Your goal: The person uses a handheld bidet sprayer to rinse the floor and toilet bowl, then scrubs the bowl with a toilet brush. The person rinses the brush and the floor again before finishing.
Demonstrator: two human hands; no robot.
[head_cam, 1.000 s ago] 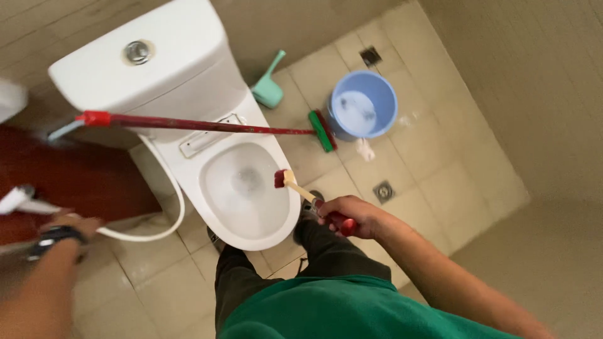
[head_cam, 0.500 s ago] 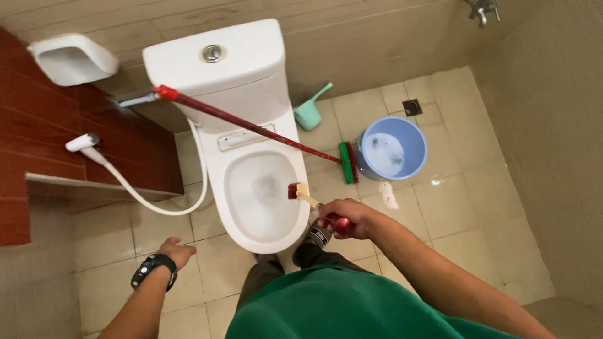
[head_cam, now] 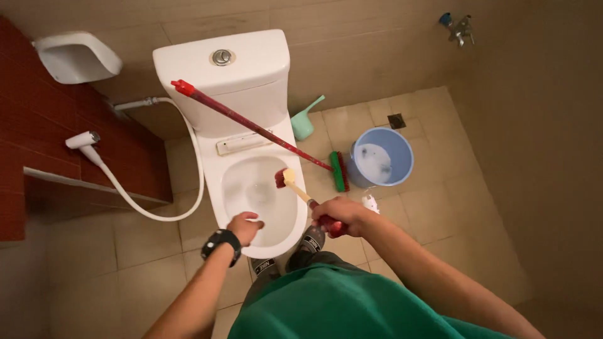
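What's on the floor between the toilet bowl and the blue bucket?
In the head view, a green-backed scrub brush head on a red pole lies between toilet bowl and blue bucket, close beside the bucket.

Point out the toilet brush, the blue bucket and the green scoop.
toilet brush (head_cam: 281, 178): head view, on the red bristle head.
blue bucket (head_cam: 403, 143): head view, on its right rim.
green scoop (head_cam: 302, 126): head view, on its bowl.

The right hand (head_cam: 339, 215) is closed in a fist with knuckles up, its bare forearm running down and to the right toward the lower edge of the view. The left hand (head_cam: 245, 226) reaches forward with fingers curled loosely downward (whether they press on anything cannot be told), the wrist banded in black, the bare forearm slanting down to the left. Both hands sit close together ahead of the green-clad torso.
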